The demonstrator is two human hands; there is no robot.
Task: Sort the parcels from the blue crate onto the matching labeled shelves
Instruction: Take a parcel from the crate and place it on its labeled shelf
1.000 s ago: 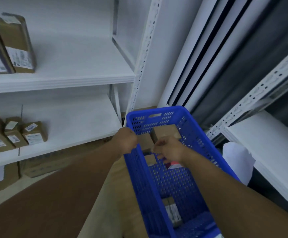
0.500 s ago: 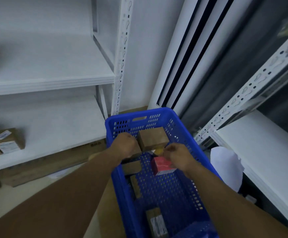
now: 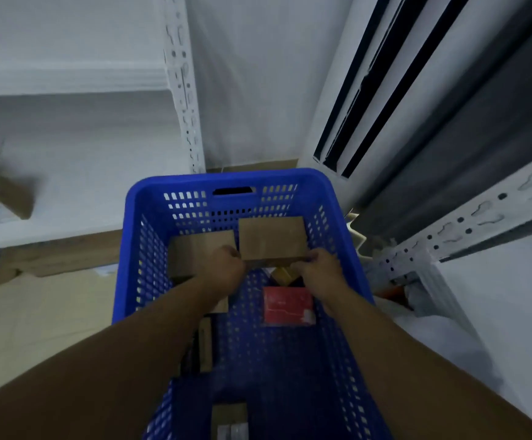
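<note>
Inside the far end of the blue crate [image 3: 226,177], the left grip [image 3: 226,268] and right grip [image 3: 320,265] each close on a near corner of one cardboard parcel [image 3: 272,238], probably steadying it level for lifting, beyond the red parcel [image 3: 286,304].

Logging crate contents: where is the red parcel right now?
Head view: the flat red parcel lies on the floor of the blue perforated plastic crate, right of centre, just on the near side of the right hand.
</note>
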